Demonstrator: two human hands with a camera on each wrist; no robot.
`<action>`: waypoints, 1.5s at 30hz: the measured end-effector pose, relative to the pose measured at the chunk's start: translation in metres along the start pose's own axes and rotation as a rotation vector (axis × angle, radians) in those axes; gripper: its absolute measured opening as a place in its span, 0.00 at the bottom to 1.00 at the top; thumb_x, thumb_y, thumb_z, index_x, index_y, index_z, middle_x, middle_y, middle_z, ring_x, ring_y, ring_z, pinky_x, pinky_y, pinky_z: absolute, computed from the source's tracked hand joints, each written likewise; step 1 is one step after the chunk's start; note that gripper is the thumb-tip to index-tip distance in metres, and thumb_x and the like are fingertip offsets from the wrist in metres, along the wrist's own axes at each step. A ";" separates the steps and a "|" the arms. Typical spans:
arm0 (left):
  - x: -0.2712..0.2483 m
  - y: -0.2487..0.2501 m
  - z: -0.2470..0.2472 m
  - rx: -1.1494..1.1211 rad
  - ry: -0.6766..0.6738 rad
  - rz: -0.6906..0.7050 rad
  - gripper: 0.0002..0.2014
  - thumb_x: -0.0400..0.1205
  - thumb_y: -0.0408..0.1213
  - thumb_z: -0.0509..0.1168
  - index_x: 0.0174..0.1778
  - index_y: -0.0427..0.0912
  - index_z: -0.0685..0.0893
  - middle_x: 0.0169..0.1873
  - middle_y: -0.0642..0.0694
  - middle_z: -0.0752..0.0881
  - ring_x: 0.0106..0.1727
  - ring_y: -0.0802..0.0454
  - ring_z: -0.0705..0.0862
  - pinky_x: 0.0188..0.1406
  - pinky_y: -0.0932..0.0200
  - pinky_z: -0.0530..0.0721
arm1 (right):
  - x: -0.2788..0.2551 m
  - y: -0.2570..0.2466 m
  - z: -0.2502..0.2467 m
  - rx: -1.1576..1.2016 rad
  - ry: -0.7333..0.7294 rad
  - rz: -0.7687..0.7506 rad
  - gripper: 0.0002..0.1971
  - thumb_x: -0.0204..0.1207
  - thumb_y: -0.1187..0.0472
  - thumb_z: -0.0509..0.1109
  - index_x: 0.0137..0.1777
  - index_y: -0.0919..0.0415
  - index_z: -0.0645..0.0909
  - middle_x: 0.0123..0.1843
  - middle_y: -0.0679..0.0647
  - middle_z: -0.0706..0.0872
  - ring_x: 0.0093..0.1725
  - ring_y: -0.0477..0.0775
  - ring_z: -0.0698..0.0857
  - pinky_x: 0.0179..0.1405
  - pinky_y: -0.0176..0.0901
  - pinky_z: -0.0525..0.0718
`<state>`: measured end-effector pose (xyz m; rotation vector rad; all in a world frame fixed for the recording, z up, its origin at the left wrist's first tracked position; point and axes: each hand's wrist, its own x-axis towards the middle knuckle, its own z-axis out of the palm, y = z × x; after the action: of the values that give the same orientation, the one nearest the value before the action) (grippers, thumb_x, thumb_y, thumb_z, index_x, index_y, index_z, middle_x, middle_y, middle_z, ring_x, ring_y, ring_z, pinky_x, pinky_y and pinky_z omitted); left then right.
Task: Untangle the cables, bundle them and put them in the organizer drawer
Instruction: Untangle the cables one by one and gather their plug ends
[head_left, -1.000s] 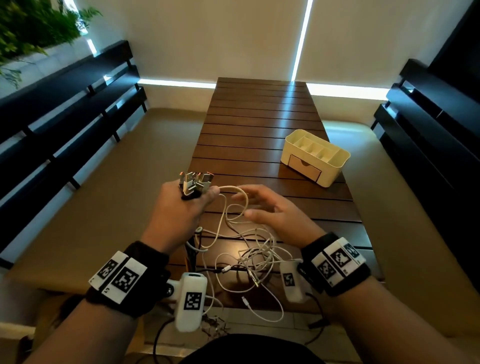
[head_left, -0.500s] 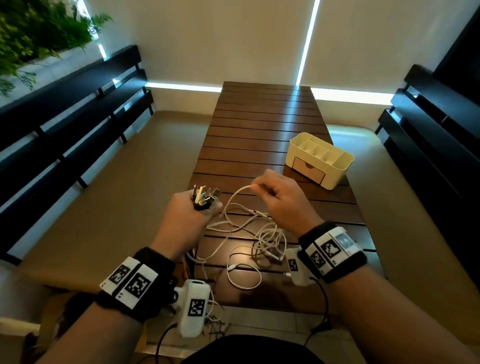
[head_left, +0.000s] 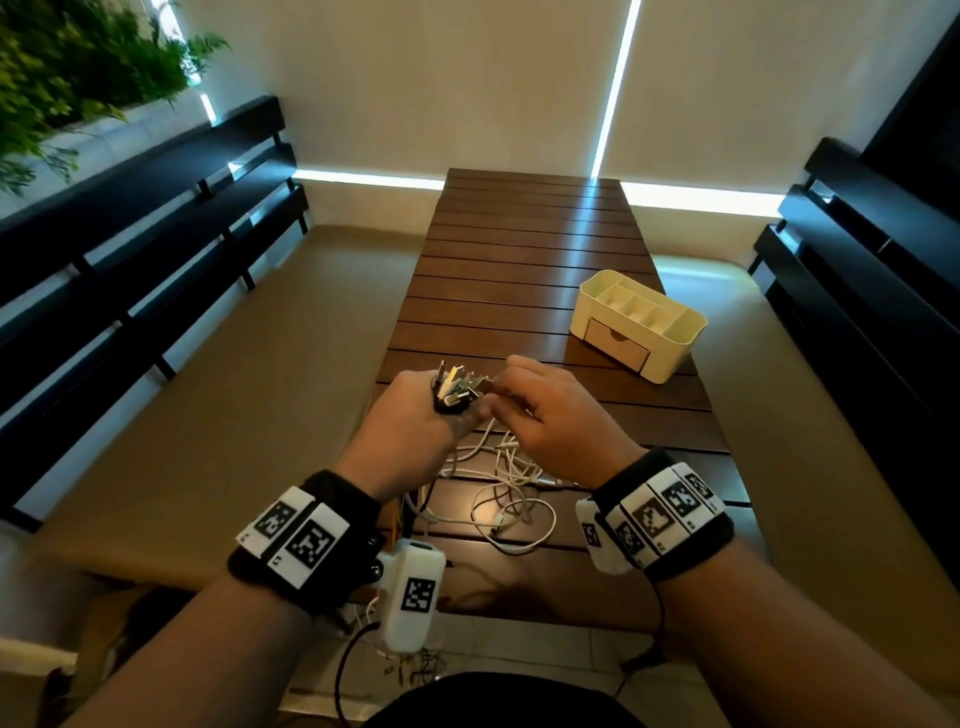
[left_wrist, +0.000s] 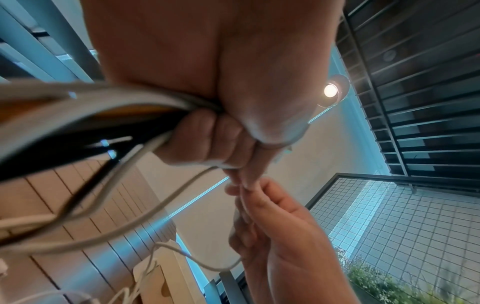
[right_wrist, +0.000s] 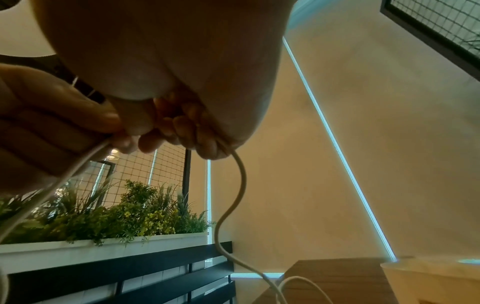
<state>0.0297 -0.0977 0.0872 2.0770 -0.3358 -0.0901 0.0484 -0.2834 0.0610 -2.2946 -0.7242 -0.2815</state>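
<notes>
My left hand (head_left: 415, 415) grips a bunch of cable ends, with several plugs (head_left: 460, 387) sticking up out of the fist. In the left wrist view white and black cables (left_wrist: 109, 115) run through the curled fingers (left_wrist: 205, 139). My right hand (head_left: 550, 410) sits right beside it and pinches one white cable (right_wrist: 235, 185) at the plugs. The rest of the white cables (head_left: 498, 488) hang down in a loose tangle onto the wooden table (head_left: 519, 270). The cream organizer (head_left: 641, 325), its small drawer (head_left: 618, 345) shut, stands to the right beyond the hands.
Black slatted benches (head_left: 135, 249) line both sides of the narrow table. A planter with green plants (head_left: 62, 73) runs behind the left bench. A window blind (head_left: 467, 78) hangs past the table's far end. More thin wires (head_left: 410, 665) dangle below the near table edge.
My right hand first lifted a white cable from the tangle, then moved left and up to the plugs in my left hand. The loose tangle on the table has shrunk.
</notes>
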 end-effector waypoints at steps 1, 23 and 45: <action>-0.001 0.001 -0.002 -0.001 0.037 0.022 0.13 0.82 0.43 0.72 0.35 0.42 0.83 0.26 0.51 0.81 0.27 0.55 0.75 0.28 0.54 0.74 | -0.002 0.002 0.000 0.042 0.001 0.039 0.05 0.85 0.59 0.67 0.48 0.57 0.82 0.40 0.38 0.76 0.39 0.40 0.76 0.38 0.28 0.74; -0.006 -0.035 -0.039 0.113 0.202 -0.351 0.12 0.82 0.34 0.71 0.35 0.31 0.82 0.26 0.44 0.78 0.26 0.50 0.72 0.27 0.56 0.70 | -0.010 0.046 -0.047 0.371 0.123 0.441 0.03 0.80 0.60 0.74 0.44 0.54 0.86 0.32 0.48 0.86 0.31 0.47 0.84 0.35 0.34 0.83; -0.018 -0.021 -0.019 0.118 0.218 -0.332 0.11 0.82 0.40 0.72 0.41 0.35 0.86 0.30 0.41 0.81 0.30 0.48 0.75 0.31 0.55 0.72 | -0.056 0.103 -0.023 -0.409 -0.009 0.520 0.14 0.85 0.47 0.63 0.53 0.51 0.89 0.45 0.49 0.86 0.43 0.54 0.84 0.44 0.54 0.86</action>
<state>0.0207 -0.0670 0.0774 2.2190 0.1417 -0.0429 0.0616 -0.3840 -0.0022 -2.7704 -0.0510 -0.1851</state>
